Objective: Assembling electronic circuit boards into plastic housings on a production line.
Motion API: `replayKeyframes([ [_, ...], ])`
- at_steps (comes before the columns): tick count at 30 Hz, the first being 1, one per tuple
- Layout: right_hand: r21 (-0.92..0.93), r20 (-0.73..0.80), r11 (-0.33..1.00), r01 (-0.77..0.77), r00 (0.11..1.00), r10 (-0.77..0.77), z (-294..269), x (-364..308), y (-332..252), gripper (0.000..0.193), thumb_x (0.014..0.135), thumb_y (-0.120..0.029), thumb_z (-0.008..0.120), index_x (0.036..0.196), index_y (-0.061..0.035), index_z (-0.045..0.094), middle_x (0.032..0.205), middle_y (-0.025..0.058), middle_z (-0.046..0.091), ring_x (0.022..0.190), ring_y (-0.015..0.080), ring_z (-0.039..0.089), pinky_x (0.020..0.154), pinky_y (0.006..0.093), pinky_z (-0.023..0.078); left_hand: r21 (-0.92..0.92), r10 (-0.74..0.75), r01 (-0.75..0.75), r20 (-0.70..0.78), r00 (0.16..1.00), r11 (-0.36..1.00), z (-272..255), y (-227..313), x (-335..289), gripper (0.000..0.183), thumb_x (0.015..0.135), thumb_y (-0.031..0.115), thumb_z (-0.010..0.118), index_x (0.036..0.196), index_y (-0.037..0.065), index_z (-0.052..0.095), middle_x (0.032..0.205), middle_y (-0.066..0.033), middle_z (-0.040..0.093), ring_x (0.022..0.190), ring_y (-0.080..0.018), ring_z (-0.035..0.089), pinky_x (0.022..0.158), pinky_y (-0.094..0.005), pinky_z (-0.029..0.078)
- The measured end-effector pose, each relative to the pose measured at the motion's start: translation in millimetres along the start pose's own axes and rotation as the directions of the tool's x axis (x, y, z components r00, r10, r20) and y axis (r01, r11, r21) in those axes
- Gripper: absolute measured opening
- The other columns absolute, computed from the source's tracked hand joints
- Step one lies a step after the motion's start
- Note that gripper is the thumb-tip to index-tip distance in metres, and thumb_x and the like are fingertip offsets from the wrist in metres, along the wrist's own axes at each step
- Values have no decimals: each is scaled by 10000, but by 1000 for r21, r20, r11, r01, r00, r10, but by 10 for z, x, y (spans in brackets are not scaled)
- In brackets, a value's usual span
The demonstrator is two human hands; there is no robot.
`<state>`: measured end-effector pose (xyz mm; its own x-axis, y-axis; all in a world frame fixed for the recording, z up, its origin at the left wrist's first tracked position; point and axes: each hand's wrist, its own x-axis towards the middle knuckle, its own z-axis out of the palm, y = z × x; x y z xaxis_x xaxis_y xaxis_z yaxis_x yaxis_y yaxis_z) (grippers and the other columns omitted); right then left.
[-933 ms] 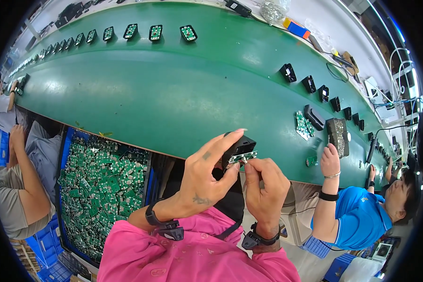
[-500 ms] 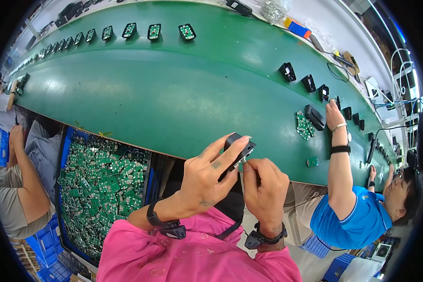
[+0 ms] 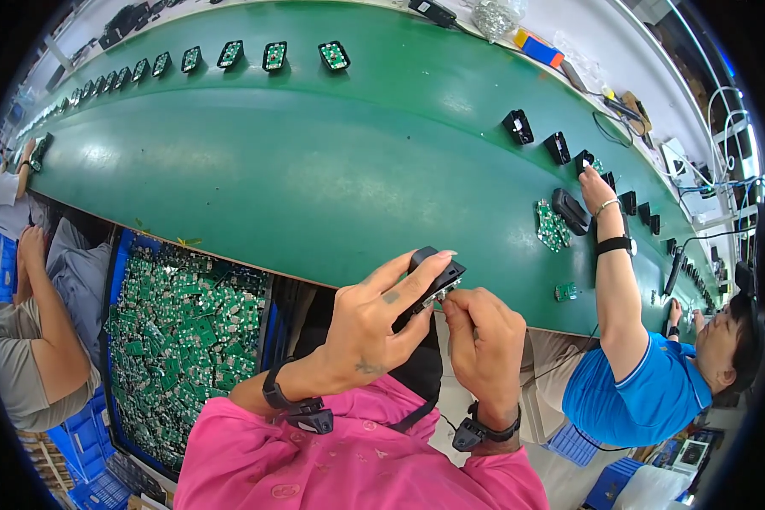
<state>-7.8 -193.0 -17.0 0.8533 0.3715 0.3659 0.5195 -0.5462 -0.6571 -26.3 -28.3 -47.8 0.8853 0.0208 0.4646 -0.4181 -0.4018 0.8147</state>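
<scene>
My left hand (image 3: 367, 316) is closed round a black plastic housing (image 3: 444, 269), tilted above the bench's near edge. Small metal and light-coloured parts show along its lower side. Close against that side, my right hand (image 3: 486, 340) has thumb and fingers pinched together; whatever sits between the fingertips is too small and covered to make out. Below my left forearm and to its left is a bin (image 3: 268, 319) heaped with green circuit boards (image 3: 187, 331).
Black housings with boards (image 3: 334, 56) line the far left of the green bench (image 3: 314, 170). More black housings (image 3: 518, 127) stand at right, near loose circuit boards (image 3: 552, 225). A co-worker's arm (image 3: 616, 289) reaches over the bench there; other people sit at left.
The housing in my left hand has turned slightly, and my right fingertips have moved up closer under it. The co-worker's hand moved to a housing. The far housings shifted slightly left.
</scene>
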Motion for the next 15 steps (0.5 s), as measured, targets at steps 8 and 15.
replayKeyframes([
  [8, 55, -20, 997, -49, 999, 51, 112, -31, 122, 13, 885, 13, 645, 882, 18, 633, 719, 106, 622, 608, 199, 609, 552, 326, 447, 22, -52, 51, 24, 998, 998, 22, -33, -1, 536, 772, -52, 693, 1295, 44, 625, 1165, -173, 680, 956, -262, 719, 776, -294, 577],
  [15, 422, 6, 847, -324, 935, 354, 239, -170, 334, 161, 972, -111, 650, 1003, 44, 620, 784, 34, 664, 618, 69, 587, 553, 212, 470, -470, -360, 415, 206, 910, 779, 48, -153, -3, 572, 826, -53, 708, 1371, 15, 547, 1253, -112, 624, 975, -148, 685, 796, -266, 584],
])
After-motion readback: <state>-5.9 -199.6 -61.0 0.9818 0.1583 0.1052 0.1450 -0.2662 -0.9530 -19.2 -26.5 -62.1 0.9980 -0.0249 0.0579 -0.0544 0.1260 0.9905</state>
